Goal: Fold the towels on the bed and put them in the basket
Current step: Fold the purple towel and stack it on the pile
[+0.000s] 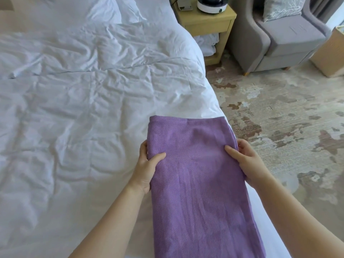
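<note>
A purple towel (193,179), folded into a long strip, lies at the near right edge of the white bed (78,101). My left hand (147,168) grips its left side, thumb on top and fingers under the edge. My right hand (245,161) grips its right side the same way. A light woven basket (333,53) stands on the floor at the far right, partly cut off by the frame.
A yellow nightstand (206,25) with a white appliance (212,4) stands beside the bed's head. A grey armchair (283,36) with a cushion sits beyond it. Patterned carpet (279,112) covers the floor to the right of the bed.
</note>
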Action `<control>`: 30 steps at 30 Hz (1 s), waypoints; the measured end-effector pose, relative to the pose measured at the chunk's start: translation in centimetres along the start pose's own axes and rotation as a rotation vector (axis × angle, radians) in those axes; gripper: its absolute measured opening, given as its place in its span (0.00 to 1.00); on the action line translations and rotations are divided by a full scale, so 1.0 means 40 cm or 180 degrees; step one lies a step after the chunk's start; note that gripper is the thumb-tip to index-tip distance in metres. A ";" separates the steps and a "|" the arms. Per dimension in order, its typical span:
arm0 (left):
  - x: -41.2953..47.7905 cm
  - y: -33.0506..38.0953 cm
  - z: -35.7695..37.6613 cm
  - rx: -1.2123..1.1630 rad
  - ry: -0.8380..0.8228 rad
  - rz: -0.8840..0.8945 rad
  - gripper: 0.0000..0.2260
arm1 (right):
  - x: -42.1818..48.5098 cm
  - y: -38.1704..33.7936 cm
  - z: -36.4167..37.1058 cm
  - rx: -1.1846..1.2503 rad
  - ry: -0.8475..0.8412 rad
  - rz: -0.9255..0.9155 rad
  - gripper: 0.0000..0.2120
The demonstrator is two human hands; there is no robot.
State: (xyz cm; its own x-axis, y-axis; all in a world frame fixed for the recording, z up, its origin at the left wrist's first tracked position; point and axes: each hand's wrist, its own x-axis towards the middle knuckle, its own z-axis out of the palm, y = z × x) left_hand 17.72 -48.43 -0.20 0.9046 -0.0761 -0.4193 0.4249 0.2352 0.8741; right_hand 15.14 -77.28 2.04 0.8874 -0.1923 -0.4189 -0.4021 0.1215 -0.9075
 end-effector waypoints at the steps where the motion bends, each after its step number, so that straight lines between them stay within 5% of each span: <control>1: 0.003 -0.003 0.007 -0.0030 0.0033 -0.0021 0.21 | 0.002 0.008 -0.004 0.0044 0.0091 0.0023 0.05; 9: -0.029 -0.039 0.022 0.0917 0.0698 -0.0064 0.19 | 0.019 0.051 0.030 -0.0460 0.0446 0.0391 0.19; 15: -0.210 -0.094 -0.003 0.0950 0.0297 -0.0243 0.20 | -0.149 0.080 -0.033 -0.0496 -0.0233 0.0904 0.20; 20: -0.269 -0.060 0.016 0.0710 -0.0258 0.0058 0.32 | -0.231 0.067 -0.047 -0.0395 -0.0514 0.0276 0.30; 26: -0.320 -0.053 0.033 0.0762 -0.0192 0.0141 0.23 | -0.267 0.030 -0.085 -0.0206 -0.0541 0.0327 0.21; 30: -0.409 -0.162 -0.006 0.0485 0.0172 -0.0437 0.30 | -0.322 0.150 -0.115 -0.0491 -0.0551 0.0940 0.37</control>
State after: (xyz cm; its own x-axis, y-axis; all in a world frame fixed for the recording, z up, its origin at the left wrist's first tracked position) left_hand 0.16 -48.47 0.95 0.8367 -0.0441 -0.5459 0.5477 0.0767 0.8332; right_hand 0.27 -78.57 1.84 0.7479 -0.0018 -0.6638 -0.6638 -0.0035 -0.7479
